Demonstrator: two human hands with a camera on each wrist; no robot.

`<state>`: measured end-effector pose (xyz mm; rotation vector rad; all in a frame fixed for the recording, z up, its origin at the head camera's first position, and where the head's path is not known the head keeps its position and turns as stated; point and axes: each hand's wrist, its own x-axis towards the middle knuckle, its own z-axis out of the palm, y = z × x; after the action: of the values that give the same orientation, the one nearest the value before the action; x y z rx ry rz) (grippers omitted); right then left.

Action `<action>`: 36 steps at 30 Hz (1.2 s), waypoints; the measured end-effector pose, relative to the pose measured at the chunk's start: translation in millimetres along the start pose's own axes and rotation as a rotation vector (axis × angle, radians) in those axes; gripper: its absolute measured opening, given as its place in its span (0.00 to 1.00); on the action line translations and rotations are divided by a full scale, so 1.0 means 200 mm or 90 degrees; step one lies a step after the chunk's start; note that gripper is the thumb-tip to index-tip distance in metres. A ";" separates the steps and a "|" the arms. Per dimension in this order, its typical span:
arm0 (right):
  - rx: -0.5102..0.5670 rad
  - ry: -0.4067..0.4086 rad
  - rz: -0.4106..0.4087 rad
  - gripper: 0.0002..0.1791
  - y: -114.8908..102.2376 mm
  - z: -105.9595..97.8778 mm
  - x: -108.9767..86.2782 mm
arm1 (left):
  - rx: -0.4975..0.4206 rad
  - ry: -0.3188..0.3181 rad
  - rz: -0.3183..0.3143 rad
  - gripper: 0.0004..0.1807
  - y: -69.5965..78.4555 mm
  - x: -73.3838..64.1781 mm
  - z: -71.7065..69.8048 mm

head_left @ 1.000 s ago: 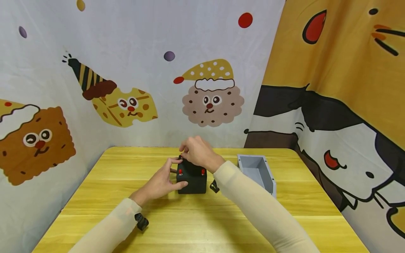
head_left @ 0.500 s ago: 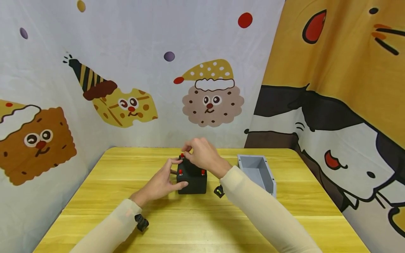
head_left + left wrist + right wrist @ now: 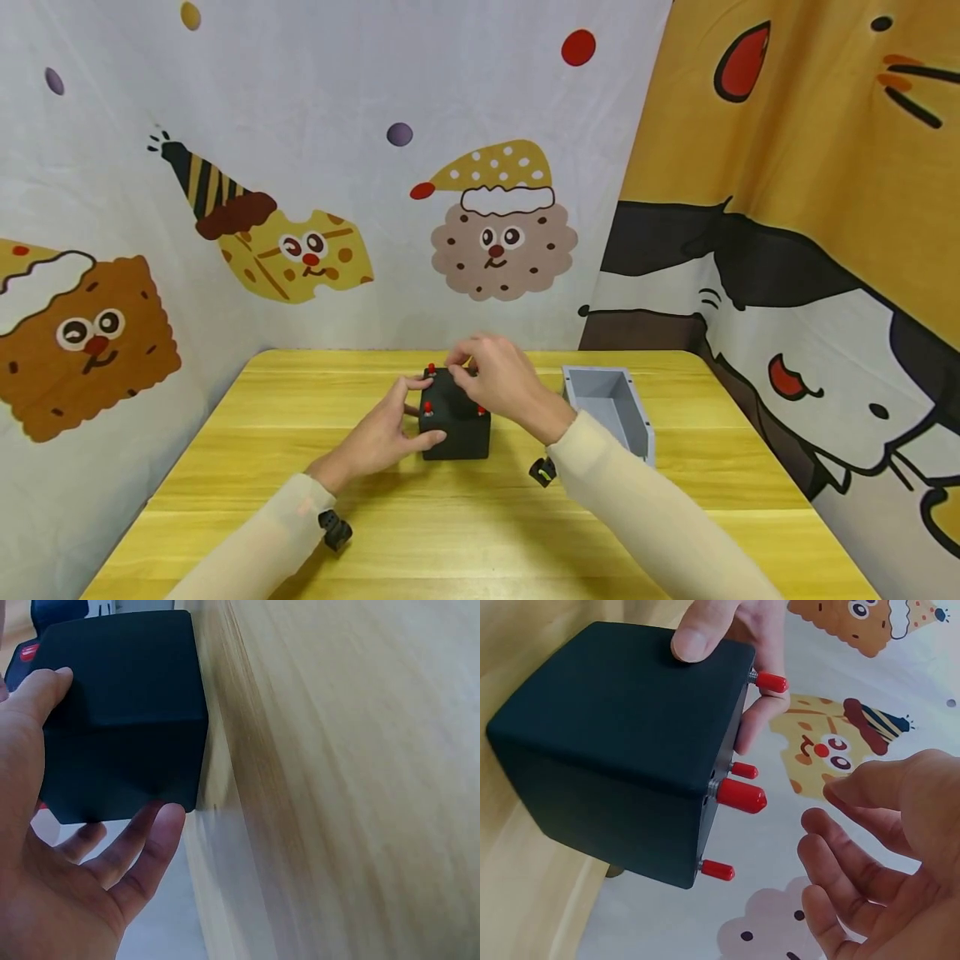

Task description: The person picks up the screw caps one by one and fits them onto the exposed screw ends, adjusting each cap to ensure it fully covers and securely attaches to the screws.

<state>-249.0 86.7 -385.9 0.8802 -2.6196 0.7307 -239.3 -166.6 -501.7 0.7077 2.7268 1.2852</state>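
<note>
A black box (image 3: 456, 439) with several red-capped toggle switches (image 3: 741, 795) on its top panel stands on the table. My left hand (image 3: 375, 437) grips it from the left, thumb on the front face. In the left wrist view, the other fingers (image 3: 161, 844) of that hand reach round the far side. Over the right part of the top panel hovers my right hand (image 3: 498, 379), which covers the back right corner in the head view. From the right wrist, its loosely bent fingers (image 3: 825, 859) show apart from the red caps and hold nothing.
A grey open-topped bin (image 3: 642, 412) stands on the wooden table (image 3: 420, 533) to the right of the box, beside the right forearm. A printed curtain (image 3: 337, 125) hangs behind the table and along its sides.
My right hand has moved rightward from the back left switch to the right side of the box top, uncovering that switch's red cap. The left hand and box stay put.
</note>
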 end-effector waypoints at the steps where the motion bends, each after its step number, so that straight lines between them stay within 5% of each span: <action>1: 0.002 0.003 0.000 0.05 0.00 -0.01 -0.01 | 0.005 0.001 -0.002 0.48 0.00 0.00 0.00; 19: 0.007 0.056 -0.004 0.02 0.13 -0.06 -0.21 | 0.081 0.012 0.041 0.49 0.01 -0.07 -0.02; 36: 0.020 0.056 0.050 0.03 0.23 -0.09 -0.34 | 0.129 0.002 0.019 0.51 0.03 -0.09 -0.02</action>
<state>-223.3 160.6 -415.8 0.7399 -2.5842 0.8141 -222.3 -173.1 -497.0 0.7651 2.8879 1.0261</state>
